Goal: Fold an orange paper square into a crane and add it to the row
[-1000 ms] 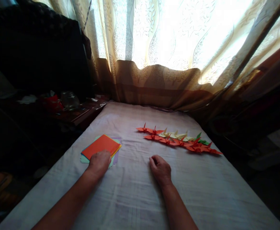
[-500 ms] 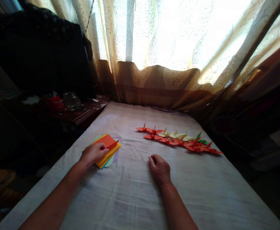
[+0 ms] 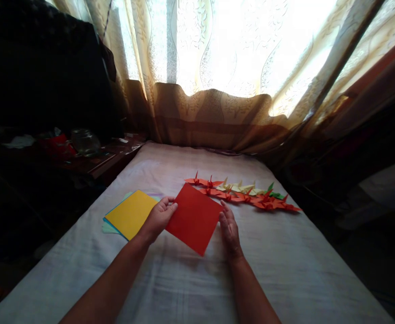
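Observation:
A square sheet of red origami paper [image 3: 195, 220] is held up above the bed, one corner toward me. My left hand [image 3: 158, 218] pinches its left corner between thumb and fingers. At the sheet's right corner is my right hand [image 3: 229, 227], its fingers stretched and apart, at or just touching the edge. To the left lies a stack of coloured paper [image 3: 131, 213], yellow on top, with blue and pale green edges sticking out below. Beyond my hands, folded orange paper cranes [image 3: 241, 196] stand in a row, with cream cranes [image 3: 239, 186] and a green crane [image 3: 274, 192] behind.
A pale sheet [image 3: 183, 288] covers the bed. On the left, a dark wooden table [image 3: 106, 164] carries a glass jar [image 3: 85, 141] and a red item [image 3: 57, 146], beside a large dark screen [image 3: 48, 81]. Patterned curtains [image 3: 214, 108] hang at the far end.
My left hand has lifted the red sheet off the stack and carried it right, exposing the yellow sheet. My right hand has opened from a loose fist beside the sheet's right corner. The view shifted slightly.

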{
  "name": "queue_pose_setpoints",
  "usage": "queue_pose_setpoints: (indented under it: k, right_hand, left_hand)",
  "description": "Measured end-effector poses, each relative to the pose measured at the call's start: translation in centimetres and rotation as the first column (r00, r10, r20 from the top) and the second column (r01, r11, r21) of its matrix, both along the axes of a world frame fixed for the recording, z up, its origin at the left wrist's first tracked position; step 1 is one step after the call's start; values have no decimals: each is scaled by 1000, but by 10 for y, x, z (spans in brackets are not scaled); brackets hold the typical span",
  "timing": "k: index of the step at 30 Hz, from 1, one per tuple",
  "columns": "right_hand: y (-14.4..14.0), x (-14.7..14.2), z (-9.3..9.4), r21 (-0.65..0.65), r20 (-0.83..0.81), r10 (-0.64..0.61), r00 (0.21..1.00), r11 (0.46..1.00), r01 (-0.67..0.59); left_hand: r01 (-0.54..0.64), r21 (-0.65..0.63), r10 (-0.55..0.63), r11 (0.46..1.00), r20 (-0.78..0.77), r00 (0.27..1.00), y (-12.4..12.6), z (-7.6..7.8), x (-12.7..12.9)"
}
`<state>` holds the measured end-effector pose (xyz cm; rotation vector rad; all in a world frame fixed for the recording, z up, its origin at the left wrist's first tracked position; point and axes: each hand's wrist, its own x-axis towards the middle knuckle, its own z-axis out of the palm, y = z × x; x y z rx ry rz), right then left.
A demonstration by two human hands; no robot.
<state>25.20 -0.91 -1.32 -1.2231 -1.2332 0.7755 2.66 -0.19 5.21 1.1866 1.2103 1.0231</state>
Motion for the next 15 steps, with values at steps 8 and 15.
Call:
queue_pose_setpoints:
  k: [8, 15]
  right_hand:
    - [4, 4, -11, -153, 137, -116, 984, 979, 137]
    - [-2, 9, -11, -90, 333, -2, 943, 995, 34]
  left_hand:
    - [-105, 82, 124, 991, -277, 953, 13, -53, 11]
    - [609, 327, -64, 723, -846, 529, -15, -48, -13]
